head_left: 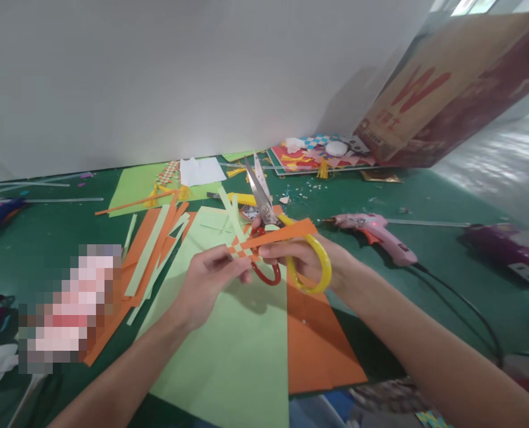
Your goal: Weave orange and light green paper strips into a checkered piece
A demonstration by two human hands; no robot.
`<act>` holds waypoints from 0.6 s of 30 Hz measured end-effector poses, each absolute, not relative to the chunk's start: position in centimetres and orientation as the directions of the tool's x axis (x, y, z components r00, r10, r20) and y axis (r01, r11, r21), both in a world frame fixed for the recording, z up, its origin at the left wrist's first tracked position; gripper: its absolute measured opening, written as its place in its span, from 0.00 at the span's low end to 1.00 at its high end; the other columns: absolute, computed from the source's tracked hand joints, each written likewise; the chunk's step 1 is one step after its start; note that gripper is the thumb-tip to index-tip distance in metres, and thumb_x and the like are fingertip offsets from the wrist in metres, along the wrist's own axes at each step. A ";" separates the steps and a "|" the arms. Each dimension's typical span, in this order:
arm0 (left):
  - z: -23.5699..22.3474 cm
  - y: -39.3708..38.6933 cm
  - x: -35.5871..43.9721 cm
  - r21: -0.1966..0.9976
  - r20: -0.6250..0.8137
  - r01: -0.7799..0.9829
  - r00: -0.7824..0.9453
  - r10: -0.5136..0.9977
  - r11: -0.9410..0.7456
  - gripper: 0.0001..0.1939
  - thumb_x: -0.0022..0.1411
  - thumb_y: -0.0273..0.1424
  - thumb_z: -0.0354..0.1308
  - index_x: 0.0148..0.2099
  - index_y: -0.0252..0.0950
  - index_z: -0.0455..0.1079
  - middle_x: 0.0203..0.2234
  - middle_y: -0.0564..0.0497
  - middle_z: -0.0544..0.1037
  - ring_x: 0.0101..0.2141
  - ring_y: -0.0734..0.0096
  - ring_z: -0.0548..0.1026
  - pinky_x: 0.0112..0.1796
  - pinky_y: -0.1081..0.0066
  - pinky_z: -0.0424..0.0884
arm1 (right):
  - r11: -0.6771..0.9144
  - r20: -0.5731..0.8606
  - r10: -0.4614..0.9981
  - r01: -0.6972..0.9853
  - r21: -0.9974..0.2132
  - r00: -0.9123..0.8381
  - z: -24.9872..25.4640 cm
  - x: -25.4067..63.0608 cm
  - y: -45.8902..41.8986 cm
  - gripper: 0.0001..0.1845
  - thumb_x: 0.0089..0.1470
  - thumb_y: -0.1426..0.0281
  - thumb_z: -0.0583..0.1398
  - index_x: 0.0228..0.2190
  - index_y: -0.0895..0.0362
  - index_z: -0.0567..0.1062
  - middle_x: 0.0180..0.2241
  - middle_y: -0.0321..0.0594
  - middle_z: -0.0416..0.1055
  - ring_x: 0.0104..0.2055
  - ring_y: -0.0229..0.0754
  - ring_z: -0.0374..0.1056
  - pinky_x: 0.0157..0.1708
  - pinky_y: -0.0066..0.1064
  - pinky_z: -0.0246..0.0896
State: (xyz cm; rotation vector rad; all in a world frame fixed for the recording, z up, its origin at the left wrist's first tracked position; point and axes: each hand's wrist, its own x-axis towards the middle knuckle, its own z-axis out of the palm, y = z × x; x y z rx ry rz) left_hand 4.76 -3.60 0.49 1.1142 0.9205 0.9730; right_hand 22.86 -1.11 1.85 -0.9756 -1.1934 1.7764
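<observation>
A small checkered piece of woven paper strips [241, 251], orange and pale green, is pinched by my left hand [208, 279]. Loose ends stick out of it: pale green strips [231, 214] point up and away, and an orange strip [286, 233] runs to the right across my other hand. My right hand [298, 252] holds scissors [308, 289] with one yellow and one red handle loop, blades pointing away and slightly apart. Its fingertips also touch the right edge of the weave. Beneath both hands lie a pale green sheet [215, 351] and an orange sheet [320, 342].
Cut paper strips [146, 252] lie to the left. A pink glue gun [375, 229] with a cord rests on the right, near a purple glue gun [505, 246]. Behind are a yellow-handled cutter [242, 199], a tray of crafts [286, 172] and a paper bag [452, 89].
</observation>
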 end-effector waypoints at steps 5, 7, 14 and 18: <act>0.5 -3.7 4.7 0.984 -0.089 -0.116 0.318 0.944 0.132 0.08 0.55 0.34 0.63 0.27 0.36 0.75 0.21 0.52 0.75 0.25 0.73 0.71 0.31 0.72 0.65 | -0.297 -0.212 0.899 -0.178 -0.938 -0.384 2.5 22.5 -1.2 0.18 0.32 0.69 0.68 0.28 0.53 0.67 0.22 0.30 0.64 0.25 0.36 0.62 0.25 0.30 0.56; 0.5 -3.7 4.7 0.985 -0.085 -0.114 0.331 0.940 0.129 0.08 0.56 0.34 0.62 0.28 0.36 0.75 0.20 0.52 0.74 0.25 0.74 0.70 0.32 0.73 0.65 | -0.296 -0.206 0.904 -0.200 -0.934 -0.374 2.7 22.3 -1.2 0.17 0.30 0.69 0.68 0.25 0.54 0.66 0.21 0.29 0.62 0.22 0.33 0.58 0.22 0.29 0.52; 0.5 -3.7 4.8 0.986 -0.088 -0.112 0.284 0.955 0.124 0.09 0.55 0.34 0.63 0.26 0.36 0.73 0.20 0.53 0.74 0.25 0.75 0.70 0.31 0.73 0.64 | -0.203 -0.128 0.937 -0.208 -0.957 -0.325 1.8 22.6 -1.0 0.21 0.33 0.66 0.68 0.31 0.53 0.66 0.21 0.28 0.60 0.21 0.32 0.56 0.21 0.28 0.52; 0.3 -3.6 4.8 0.987 -0.104 -0.094 0.243 0.964 0.130 0.08 0.56 0.35 0.62 0.28 0.36 0.73 0.21 0.53 0.74 0.25 0.75 0.70 0.31 0.74 0.64 | -0.053 -0.032 0.967 -0.077 -0.996 -0.251 2.1 22.9 -1.0 0.21 0.36 0.62 0.68 0.31 0.52 0.65 0.24 0.28 0.61 0.21 0.32 0.56 0.20 0.28 0.53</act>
